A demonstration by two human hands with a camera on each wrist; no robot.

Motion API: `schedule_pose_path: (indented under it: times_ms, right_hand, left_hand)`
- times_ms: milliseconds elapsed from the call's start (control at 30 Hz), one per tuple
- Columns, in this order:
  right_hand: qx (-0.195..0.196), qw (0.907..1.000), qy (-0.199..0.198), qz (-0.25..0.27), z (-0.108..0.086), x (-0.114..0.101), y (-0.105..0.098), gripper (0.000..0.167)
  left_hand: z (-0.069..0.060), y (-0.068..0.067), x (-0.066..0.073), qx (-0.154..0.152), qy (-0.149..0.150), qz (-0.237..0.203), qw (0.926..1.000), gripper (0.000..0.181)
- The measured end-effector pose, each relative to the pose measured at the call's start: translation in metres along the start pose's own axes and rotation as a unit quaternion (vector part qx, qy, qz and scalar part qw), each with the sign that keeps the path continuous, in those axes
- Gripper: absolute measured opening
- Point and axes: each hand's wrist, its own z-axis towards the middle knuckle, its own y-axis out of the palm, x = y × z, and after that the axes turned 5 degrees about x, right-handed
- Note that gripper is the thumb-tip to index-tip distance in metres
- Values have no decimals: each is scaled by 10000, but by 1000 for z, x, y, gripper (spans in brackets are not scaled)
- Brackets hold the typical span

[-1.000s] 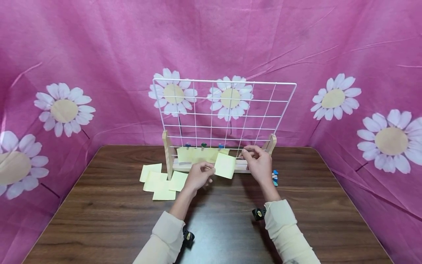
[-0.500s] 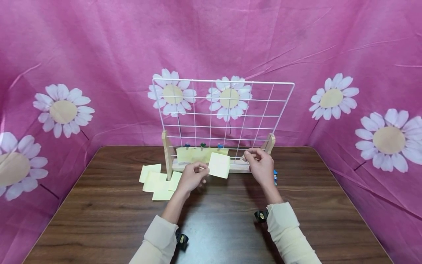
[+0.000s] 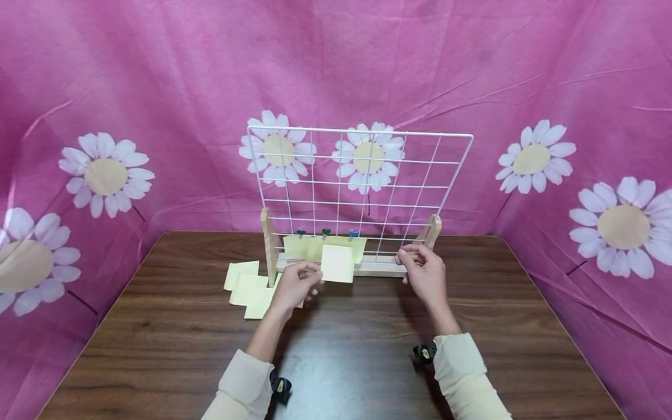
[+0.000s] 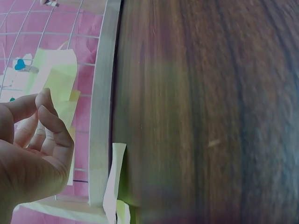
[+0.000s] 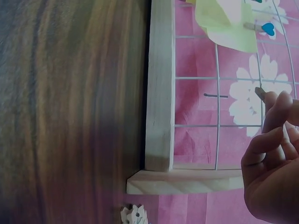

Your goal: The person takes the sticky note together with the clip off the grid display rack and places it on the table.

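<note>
My left hand point(image 3: 294, 287) pinches a pale yellow sticky note point(image 3: 338, 263) by its left edge, in front of the wire grid. Behind it, several yellow notes point(image 3: 301, 248) hang in a row low on the white grid point(image 3: 362, 186), under small clothespins with blue and green hearts point(image 3: 353, 234). To the right, my right hand point(image 3: 424, 269) is raised before the grid's lower right part, thumb and forefinger together. Between them a small wooden clothespin point(image 5: 259, 93) shows its tip in the right wrist view; the rest is hidden by the fingers.
Loose sticky notes point(image 3: 242, 274) lie overlapping on the dark wooden table point(image 3: 157, 338), left of the stand. The grid sits in a wooden base point(image 3: 378, 269). Spare clothespins point(image 5: 134, 214) lie beyond its right foot. A pink flowered cloth point(image 3: 336, 64) surrounds the table.
My left hand has moved left with the sticky note, which now faces me more squarely. My right hand has shifted slightly right and down, still pinching. The hanging notes stay put.
</note>
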Motion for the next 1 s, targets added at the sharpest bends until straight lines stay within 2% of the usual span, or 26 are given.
schedule_pose_path:
  times_ms: [133, 267, 433, 600, 767, 1000]
  right_hand:
    - [-40, 10000, 33, -16, -3, -3, -4, 21]
    - [35, 9999, 110, -120, 0, 14, -6, 19]
    - [-73, 9998, 194, -78, 4, 34, -12, 19]
    - [-113, 9991, 414, 56, 1, 34, -19, 17]
    - [-175, 9980, 603, -26, -1, 33, -25, 16]
    - [-174, 9976, 664, 70, -2, 47, -35, 22]
  left_hand:
    - [-1, -4, -1, 63, 5, 0, 10000, 16]
    - [-1, -8, -1, 72, -24, -63, 10000, 18]
    - [-4, -14, -3, 80, -58, -26, 9999, 15]
    - [-5, -20, -7, 72, 97, 60, 9999, 12]
    - [-5, -25, -10, 162, -39, 225, 9996, 13]
    - [-8, -34, -13, 210, -62, 487, 9986, 11]
